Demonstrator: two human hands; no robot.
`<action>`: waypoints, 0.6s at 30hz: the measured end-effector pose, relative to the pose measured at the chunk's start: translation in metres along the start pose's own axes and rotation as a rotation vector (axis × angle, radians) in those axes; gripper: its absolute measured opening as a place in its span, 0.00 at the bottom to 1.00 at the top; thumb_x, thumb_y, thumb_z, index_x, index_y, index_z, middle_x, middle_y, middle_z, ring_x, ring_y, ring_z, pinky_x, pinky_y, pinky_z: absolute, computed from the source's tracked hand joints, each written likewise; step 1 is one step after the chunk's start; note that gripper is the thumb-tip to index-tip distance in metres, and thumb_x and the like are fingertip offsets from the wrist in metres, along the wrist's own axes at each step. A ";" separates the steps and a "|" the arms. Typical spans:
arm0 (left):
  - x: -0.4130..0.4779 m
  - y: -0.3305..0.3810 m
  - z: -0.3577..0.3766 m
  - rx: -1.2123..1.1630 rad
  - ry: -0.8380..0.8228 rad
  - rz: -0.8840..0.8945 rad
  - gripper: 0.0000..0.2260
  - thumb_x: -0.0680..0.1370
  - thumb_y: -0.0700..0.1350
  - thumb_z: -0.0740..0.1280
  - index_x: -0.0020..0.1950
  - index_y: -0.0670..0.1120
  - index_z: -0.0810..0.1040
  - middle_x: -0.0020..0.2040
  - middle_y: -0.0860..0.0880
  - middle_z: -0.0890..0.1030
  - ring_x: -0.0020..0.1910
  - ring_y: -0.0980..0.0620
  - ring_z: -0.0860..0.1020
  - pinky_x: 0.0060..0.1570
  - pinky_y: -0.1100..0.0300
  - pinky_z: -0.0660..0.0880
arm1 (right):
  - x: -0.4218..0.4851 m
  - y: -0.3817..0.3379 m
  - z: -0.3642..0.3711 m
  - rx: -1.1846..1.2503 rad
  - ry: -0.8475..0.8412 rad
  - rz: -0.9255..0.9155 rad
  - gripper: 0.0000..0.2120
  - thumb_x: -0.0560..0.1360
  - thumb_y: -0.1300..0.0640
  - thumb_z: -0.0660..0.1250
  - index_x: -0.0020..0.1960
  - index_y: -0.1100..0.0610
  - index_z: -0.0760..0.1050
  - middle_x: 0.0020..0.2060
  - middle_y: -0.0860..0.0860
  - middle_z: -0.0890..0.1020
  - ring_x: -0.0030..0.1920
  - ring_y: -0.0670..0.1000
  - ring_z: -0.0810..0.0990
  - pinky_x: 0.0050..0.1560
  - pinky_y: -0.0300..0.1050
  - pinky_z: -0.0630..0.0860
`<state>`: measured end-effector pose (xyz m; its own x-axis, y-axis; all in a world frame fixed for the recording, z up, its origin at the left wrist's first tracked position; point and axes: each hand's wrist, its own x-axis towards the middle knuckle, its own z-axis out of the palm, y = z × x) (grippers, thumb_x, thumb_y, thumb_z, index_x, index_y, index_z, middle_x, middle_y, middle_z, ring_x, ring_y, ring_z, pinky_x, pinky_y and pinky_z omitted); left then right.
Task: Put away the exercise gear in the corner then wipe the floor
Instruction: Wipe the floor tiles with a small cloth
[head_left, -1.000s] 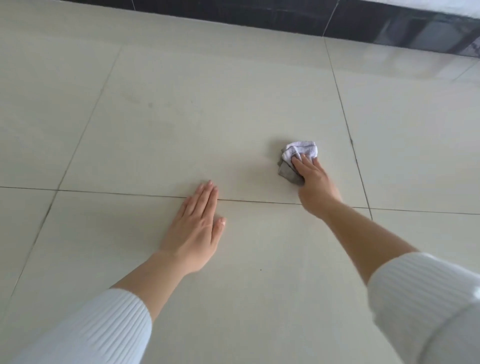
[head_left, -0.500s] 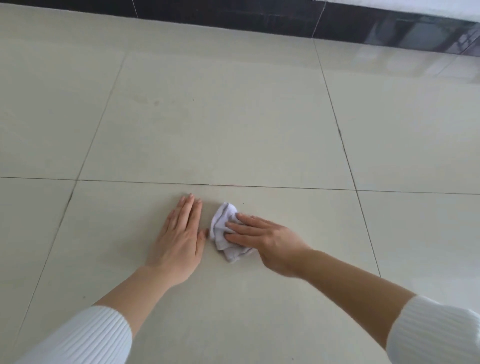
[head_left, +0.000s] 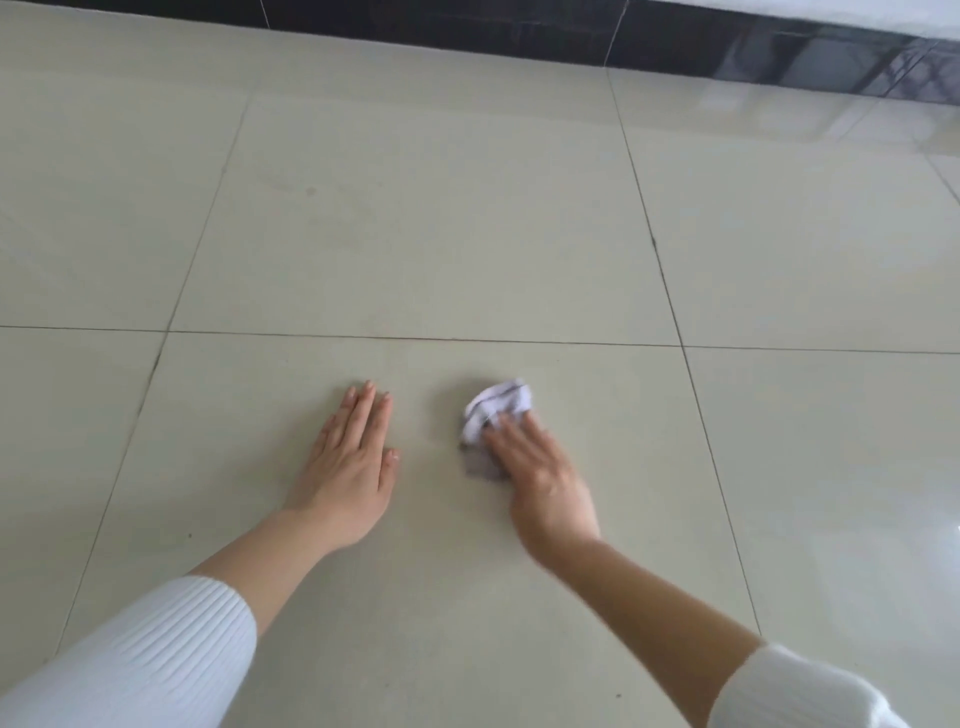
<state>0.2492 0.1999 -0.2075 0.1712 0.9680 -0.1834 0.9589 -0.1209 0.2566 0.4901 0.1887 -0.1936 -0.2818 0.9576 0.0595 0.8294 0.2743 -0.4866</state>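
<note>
A small crumpled white cloth (head_left: 501, 402) lies on the pale tiled floor (head_left: 415, 234). My right hand (head_left: 540, 475) presses down on its near side with straight fingers; the hand is motion-blurred. My left hand (head_left: 353, 462) lies flat on the same tile, palm down, fingers together, about a hand's width left of the cloth. Both arms wear white ribbed sleeves. No exercise gear is in view.
A dark glossy skirting (head_left: 519, 31) runs along the far edge of the floor, with a white wall strip above it at the top right. Grout lines divide the floor into large tiles. Glare shines on the right-hand tiles.
My right hand first swept the cloth from the far tile to beside my left hand, and has now slid it back to the right. My left hand has stayed planted on the floor.
</note>
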 end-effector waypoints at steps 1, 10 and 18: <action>0.000 0.001 0.000 -0.001 -0.001 -0.005 0.36 0.74 0.58 0.35 0.78 0.42 0.48 0.79 0.44 0.45 0.78 0.47 0.43 0.74 0.56 0.41 | -0.018 -0.009 0.007 -0.002 -0.045 -0.094 0.29 0.70 0.64 0.51 0.68 0.54 0.74 0.68 0.49 0.74 0.71 0.54 0.67 0.70 0.49 0.66; -0.018 0.003 0.000 -0.037 -0.039 -0.022 0.32 0.75 0.54 0.41 0.78 0.41 0.47 0.79 0.44 0.44 0.77 0.48 0.42 0.75 0.53 0.44 | -0.046 0.032 -0.026 -0.062 -0.243 -0.462 0.31 0.67 0.68 0.52 0.68 0.55 0.74 0.69 0.49 0.72 0.71 0.51 0.67 0.71 0.45 0.63; -0.040 -0.004 -0.009 -0.004 -0.107 0.026 0.27 0.83 0.47 0.50 0.78 0.43 0.41 0.78 0.47 0.38 0.77 0.50 0.38 0.75 0.57 0.39 | -0.027 0.065 -0.055 -0.038 0.166 0.719 0.36 0.72 0.71 0.53 0.76 0.46 0.59 0.76 0.41 0.58 0.76 0.46 0.52 0.58 0.45 0.71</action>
<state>0.2365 0.1638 -0.1931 0.2191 0.9356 -0.2770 0.9531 -0.1445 0.2659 0.5788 0.1852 -0.1788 0.4119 0.9019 -0.1302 0.7987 -0.4261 -0.4249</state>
